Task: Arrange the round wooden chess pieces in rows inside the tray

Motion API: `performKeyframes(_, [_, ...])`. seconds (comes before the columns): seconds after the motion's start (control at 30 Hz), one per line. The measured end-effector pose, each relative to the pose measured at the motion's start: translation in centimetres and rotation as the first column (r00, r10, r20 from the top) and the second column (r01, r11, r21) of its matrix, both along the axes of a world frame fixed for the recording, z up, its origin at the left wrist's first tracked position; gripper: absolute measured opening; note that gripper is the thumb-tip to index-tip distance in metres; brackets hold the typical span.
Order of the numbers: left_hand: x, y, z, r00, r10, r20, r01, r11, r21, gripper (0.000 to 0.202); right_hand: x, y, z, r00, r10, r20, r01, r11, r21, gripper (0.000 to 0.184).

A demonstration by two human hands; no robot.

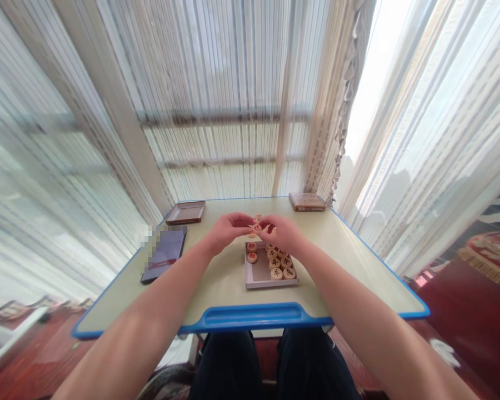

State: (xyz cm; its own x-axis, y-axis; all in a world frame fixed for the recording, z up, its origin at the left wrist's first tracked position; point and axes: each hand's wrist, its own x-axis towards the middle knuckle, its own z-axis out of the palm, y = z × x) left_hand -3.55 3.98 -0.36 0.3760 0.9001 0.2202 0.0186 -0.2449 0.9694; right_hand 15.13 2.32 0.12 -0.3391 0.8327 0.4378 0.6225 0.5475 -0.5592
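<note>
Past the far edge of a shallow open box point(260, 286), my two hands come together over a few round wooden xiangqi pieces. Between the fingertips is a xiangqi piece with a red character point(257, 228). My left hand point(232, 229) curls in from the left, thumb and fingers closed at its side. From the right, my right hand point(284, 234) pinches at the same piece and partly covers the box's far corner. Inside the box, red-marked pieces point(251, 257) lie at the left and several black-marked pieces point(276, 273) at the right.
A dark tablet point(165, 253) lies left on the pale blue-edged table point(216, 286). A shallow brown tray or lid point(186, 211) is at the back left, a flat brown box point(307, 201) at the back right. Striped curtains point(225, 83) hang behind the table.
</note>
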Motion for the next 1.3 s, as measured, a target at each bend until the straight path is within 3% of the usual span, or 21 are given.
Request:
performKeyframes(0.1, [0.0, -0.1, 0.2, 0.996, 0.035, -0.078, -0.031, 0.998, 0.056, 0.030, 0.3, -0.1, 0.3, 0.998, -0.011, 0.065, 0.014, 0.999, -0.040, 0.022])
performKeyframes(0.2, [-0.4, -0.2, 0.7, 0.950, 0.224, -0.216, -0.172, 0.957, 0.232, 0.024, 0.4, -0.7, 0.8, 0.985, 0.021, 0.171, -0.002, 0.994, -0.112, 0.023])
performKeyframes(0.27, [-0.8, -0.3, 1.2, 0.904, 0.281, -0.321, -0.184, 0.935, 0.302, 0.024, 0.4, -1.3, 1.2, 0.965, 0.077, 0.249, -0.047, 0.991, -0.124, 0.023])
performKeyframes(0.37, [-1.6, -0.3, 1.5, 0.853, 0.193, -0.486, -0.072, 0.964, 0.257, 0.019, 0.0, -2.2, 1.5, 0.920, 0.173, 0.351, -0.137, 0.983, -0.126, 0.023])
performKeyframes(0.47, [-2.0, -0.2, 1.3, 0.814, 0.121, -0.568, 0.010, 0.975, 0.222, 0.017, -0.4, -2.8, 1.3, 0.880, 0.187, 0.437, -0.152, 0.982, -0.114, 0.023])
performKeyframes(0.67, [-1.7, -0.2, 0.9, 0.795, 0.105, -0.598, 0.055, 0.969, 0.242, 0.020, -1.0, -3.1, 1.4, 0.851, 0.132, 0.508, -0.097, 0.991, -0.096, 0.025])
performKeyframes(0.9, [-1.8, -0.4, 0.9, 0.787, 0.116, -0.606, 0.060, 0.963, 0.262, 0.020, -0.8, -2.9, 1.2, 0.885, 0.082, 0.458, -0.067, 0.997, -0.049, 0.028])
performKeyframes(1.1, [-1.7, -0.4, 1.0, 0.782, 0.121, -0.611, 0.056, 0.964, 0.262, 0.021, -0.7, -2.7, 1.1, 0.876, 0.167, 0.452, -0.140, 0.986, -0.093, 0.018])
performKeyframes(1.3, [-1.8, -0.1, 0.7, 0.763, 0.164, -0.625, 0.054, 0.948, 0.314, 0.021, -0.8, -2.7, 0.9, 0.876, 0.173, 0.450, -0.167, 0.985, -0.052, 0.016])
